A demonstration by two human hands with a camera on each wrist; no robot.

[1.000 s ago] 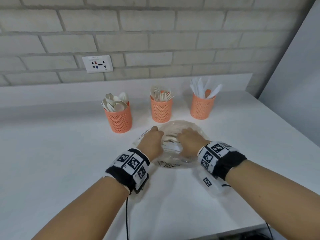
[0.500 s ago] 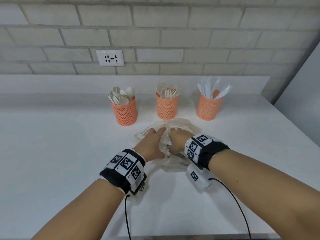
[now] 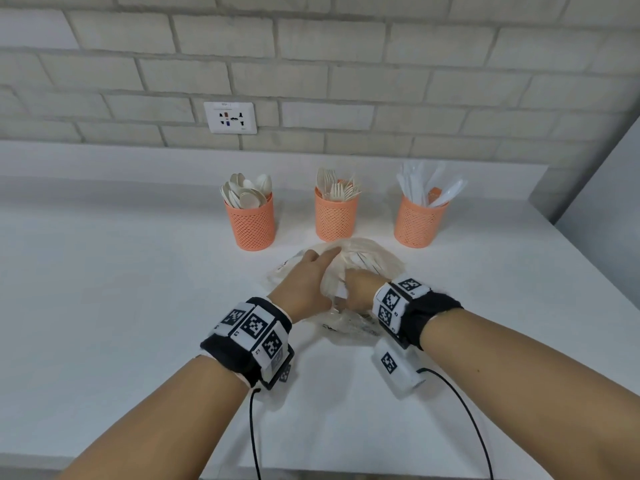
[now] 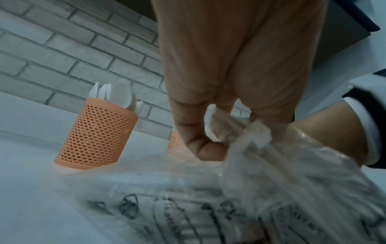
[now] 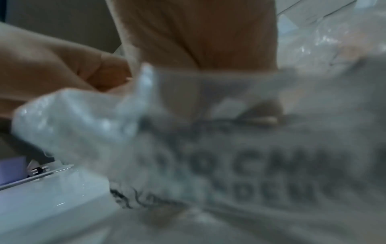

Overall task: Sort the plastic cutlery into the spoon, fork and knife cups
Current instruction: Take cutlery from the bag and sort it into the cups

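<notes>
Three orange mesh cups stand in a row: the spoon cup [image 3: 250, 221] on the left, the fork cup [image 3: 335, 216] in the middle, the knife cup [image 3: 419, 223] on the right. Just in front of them lies a clear printed plastic bag [image 3: 375, 259] with pale cutlery inside. My left hand [image 3: 308, 282] pinches the bag's bunched edge [image 4: 236, 132] between thumb and curled fingers. Beside it, my right hand [image 3: 360, 289] reaches down at the bag's mouth. The blurred film [image 5: 208, 85] hides its fingers.
The white table [image 3: 121, 306] has its front edge close below my forearms. Cables run from both wrist bands over that edge. A brick wall with a socket [image 3: 230, 117] stands behind the cups. A grey panel [image 3: 602, 188] borders the table on the right.
My hands have drawn together over the bag, which is now bunched between them. The right hand moved left toward the left hand.
</notes>
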